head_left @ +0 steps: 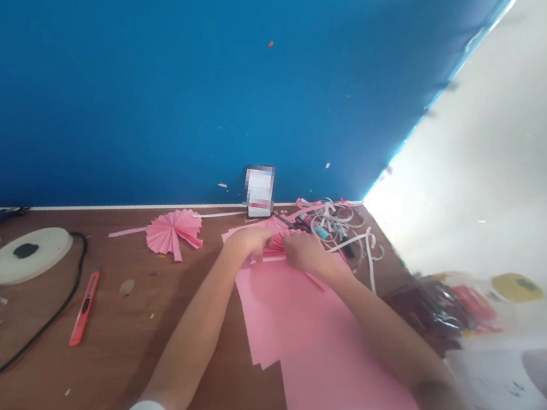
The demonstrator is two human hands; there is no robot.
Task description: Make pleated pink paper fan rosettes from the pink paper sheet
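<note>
Both hands meet over the far part of the table, around a small pleated pink paper [277,244]. My left hand [252,240] is closed on its left side, and my right hand [305,251] pinches its right side. Large flat pink sheets [303,323] lie beneath the hands and stretch toward the near right. To the left rests a fan-folded pink paper piece [173,231] with strips sticking out. The fingertips are small and partly hidden by the hands.
A red cutter [84,309], a black cable [33,345] and a white disc [27,256] lie at left. A phone-like screen [259,191] leans against the blue wall. Paper strips [336,223] tangle at back right, near plastic-wrapped items [446,305].
</note>
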